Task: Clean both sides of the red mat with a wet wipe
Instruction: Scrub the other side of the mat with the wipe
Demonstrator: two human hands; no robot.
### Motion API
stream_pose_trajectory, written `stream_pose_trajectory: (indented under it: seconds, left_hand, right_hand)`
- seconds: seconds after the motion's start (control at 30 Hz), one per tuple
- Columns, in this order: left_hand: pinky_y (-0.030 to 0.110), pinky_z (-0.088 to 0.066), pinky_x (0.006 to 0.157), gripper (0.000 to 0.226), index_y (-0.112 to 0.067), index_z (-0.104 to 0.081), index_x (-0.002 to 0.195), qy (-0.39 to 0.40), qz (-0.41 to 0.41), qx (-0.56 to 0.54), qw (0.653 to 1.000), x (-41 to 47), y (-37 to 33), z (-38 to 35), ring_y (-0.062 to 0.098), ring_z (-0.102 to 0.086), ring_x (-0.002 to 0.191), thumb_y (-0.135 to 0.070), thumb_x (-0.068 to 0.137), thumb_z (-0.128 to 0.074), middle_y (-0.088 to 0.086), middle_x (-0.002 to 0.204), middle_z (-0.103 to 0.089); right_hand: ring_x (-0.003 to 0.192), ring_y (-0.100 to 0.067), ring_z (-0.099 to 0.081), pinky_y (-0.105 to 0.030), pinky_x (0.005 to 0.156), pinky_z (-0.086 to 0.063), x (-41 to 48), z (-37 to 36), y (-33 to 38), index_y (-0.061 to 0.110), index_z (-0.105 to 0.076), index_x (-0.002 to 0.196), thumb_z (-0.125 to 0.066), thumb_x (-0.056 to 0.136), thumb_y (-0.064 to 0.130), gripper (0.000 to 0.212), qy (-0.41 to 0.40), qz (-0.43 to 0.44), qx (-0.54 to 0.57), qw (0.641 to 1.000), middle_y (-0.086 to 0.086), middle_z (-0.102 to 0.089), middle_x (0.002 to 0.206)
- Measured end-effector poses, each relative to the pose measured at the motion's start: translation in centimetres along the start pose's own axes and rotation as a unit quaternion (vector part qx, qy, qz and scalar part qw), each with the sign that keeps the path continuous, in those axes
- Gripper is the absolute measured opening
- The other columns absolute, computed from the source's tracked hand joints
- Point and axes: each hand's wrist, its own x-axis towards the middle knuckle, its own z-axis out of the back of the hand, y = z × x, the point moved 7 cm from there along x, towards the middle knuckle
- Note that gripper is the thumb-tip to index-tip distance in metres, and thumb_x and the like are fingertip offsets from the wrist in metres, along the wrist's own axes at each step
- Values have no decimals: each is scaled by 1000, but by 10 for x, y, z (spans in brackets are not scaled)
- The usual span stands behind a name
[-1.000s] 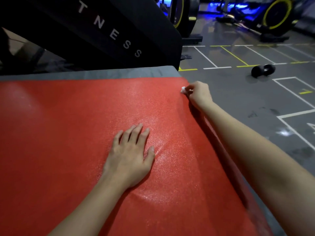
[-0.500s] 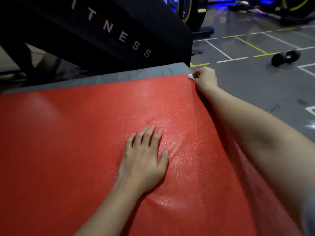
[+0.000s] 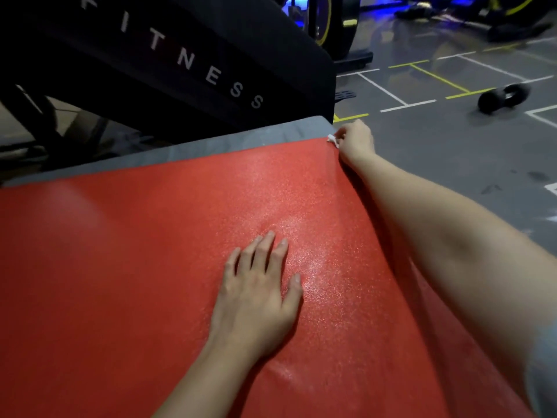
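Note:
The red mat (image 3: pixel 135 267) fills most of the view and lies on a grey mat (image 3: pixel 241 140) whose far strip shows behind it. My left hand (image 3: pixel 259 294) presses flat on the red mat with straight fingers, near its right half. My right hand (image 3: pixel 355 140) reaches to the mat's far right corner, its fingers curled round a small white wet wipe (image 3: pixel 332 139); only a tip of the wipe shows, against the corner. A wet sheen glistens on the mat around my left hand.
A black machine panel (image 3: pixel 180 61) lettered FITNESS rises just behind the mats. A black dumbbell (image 3: pixel 503 98) lies on the grey floor at the right, among white and yellow floor lines. Exercise machines with yellow-rimmed wheels (image 3: pixel 328 22) stand at the back.
My right hand has slid the wipe along the mat's right edge up to the far corner. My left hand stays flat on the mat. The camera has shifted.

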Motion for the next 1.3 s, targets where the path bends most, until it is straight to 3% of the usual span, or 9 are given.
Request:
stream_pose_trajectory:
  seconds: [0.13, 0.33, 0.43, 0.53, 0.63, 0.83, 0.97, 1.1, 1.3]
  left_hand:
    - [45, -8, 126, 69, -29, -26, 158, -1, -5, 3, 1000, 0, -1, 3, 13, -13, 153, -60, 96, -12, -6, 167, -20]
    - [46, -9, 126, 71, -29, -23, 158, -6, -1, -3, 1000, -1, -1, 3, 14, -12, 154, -60, 96, -9, -5, 167, -18]
    - [46, -8, 126, 71, -28, -21, 159, -2, -6, -4, 1000, -1, -1, 3, 14, -10, 154, -60, 96, -8, -5, 167, -15]
    - [47, -11, 125, 69, -27, -26, 158, -5, -6, -1, 1000, 0, 0, 3, 16, -15, 153, -59, 97, -14, -4, 166, -21]
    - [48, -18, 124, 67, -25, -34, 154, -15, -4, -6, 1000, -1, 1, 3, 18, -25, 150, -58, 98, -20, -1, 163, -30]
    - [47, -15, 124, 70, -26, -29, 157, -18, -6, 0, 1000, 0, -1, 1, 18, -21, 152, -59, 96, -15, -2, 165, -24]
    - [49, -19, 123, 70, -25, -31, 157, -17, -6, 1, 1000, -2, 1, 0, 19, -24, 151, -58, 97, -15, -1, 164, -27]
    - [48, -16, 124, 70, -26, -30, 157, -18, -10, 0, 1000, -1, -1, 2, 18, -23, 151, -58, 97, -15, -2, 164, -26]
    - [48, -14, 125, 71, -26, -28, 157, -26, -4, 2, 1000, -1, 1, 2, 17, -21, 151, -59, 95, -12, -3, 165, -24]
  right_hand:
    - [90, -37, -65, -29, 71, -42, 2, -10, 18, 14, -76, 88, -66, 92, 34, 23, 38, 18, -14, 999, -15, -68, 94]
    - [74, -36, -62, -28, 63, -42, -37, -1, 0, 2, -71, 82, -62, 92, 32, 32, 64, 44, -78, 994, -21, -63, 79]
    - [84, -35, -58, -33, 69, -45, -36, 0, 4, 6, -74, 83, -61, 95, 32, 31, 13, 86, -81, 993, -17, -57, 89]
    - [102, -40, -52, -44, 79, -45, -34, -4, 32, -5, -68, 97, -57, 98, 24, 31, 0, 116, -145, 983, -21, -53, 105]
    - [111, -42, -52, -43, 86, -45, -37, -2, 45, -6, -66, 111, -57, 99, 22, 32, 12, 80, -136, 987, -24, -56, 117]
    - [100, -40, -57, -42, 78, -45, -95, 4, 46, -5, -69, 95, -55, 100, 23, 32, 40, 176, -182, 967, -22, -60, 102]
    - [101, -39, -57, -38, 77, -44, -81, 8, 40, -4, -74, 98, -58, 99, 28, 35, 40, 167, -138, 975, -21, -60, 100]
    - [84, -39, -58, -35, 65, -38, -75, 11, 36, -2, -76, 83, -60, 98, 27, 37, 46, 148, -89, 984, -20, -56, 86]
    - [73, -36, -58, -38, 64, -45, -167, 42, 22, 9, -77, 83, -60, 98, 33, 33, 80, 191, -102, 973, -15, -61, 78]
